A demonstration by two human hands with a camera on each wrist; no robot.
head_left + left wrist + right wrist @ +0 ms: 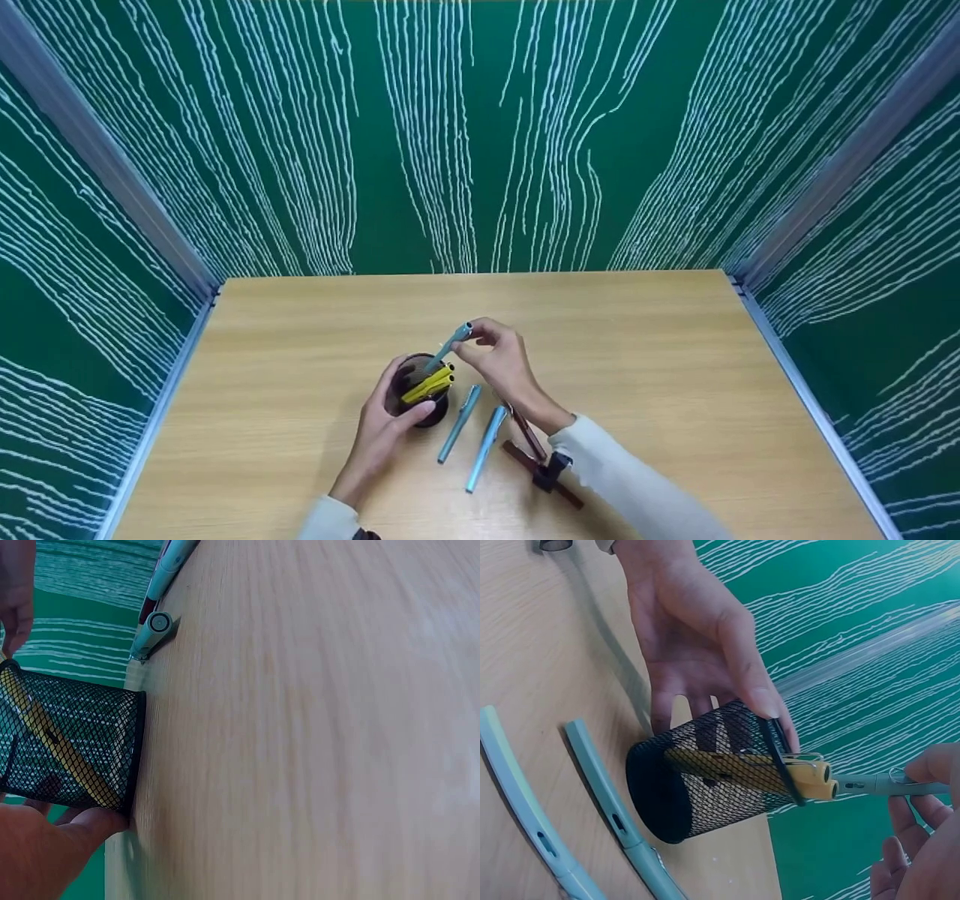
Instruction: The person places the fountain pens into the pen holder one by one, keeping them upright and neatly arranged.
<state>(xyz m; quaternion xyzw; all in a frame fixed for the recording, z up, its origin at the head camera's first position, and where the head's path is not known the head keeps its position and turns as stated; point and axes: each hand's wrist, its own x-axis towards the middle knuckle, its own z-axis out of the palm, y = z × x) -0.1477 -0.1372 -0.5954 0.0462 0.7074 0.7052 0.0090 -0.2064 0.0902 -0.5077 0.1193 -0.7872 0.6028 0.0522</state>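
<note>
Head view: the fingers of the left hand (pixel 381 429) grip the cup (pixel 433 415), those of the right hand (pixel 508 365) pinch a teal pen (pixel 454 343) at its mouth; left wrist: a yellow pen (pixel 63 751) slants inside; right wrist: two more pens (pixel 600 784) lie on the surface (pixel 540 652) near the cup.

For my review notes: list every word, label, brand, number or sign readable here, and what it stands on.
None can be read in any view.
Mesh cup: no lettering shows.
Yellow pens, held teal pen, loose teal pen, blue pen, brown pens: any markings are too small or blurred to read.
Green wall: only white wavy lines, no letters or numbers.
</note>
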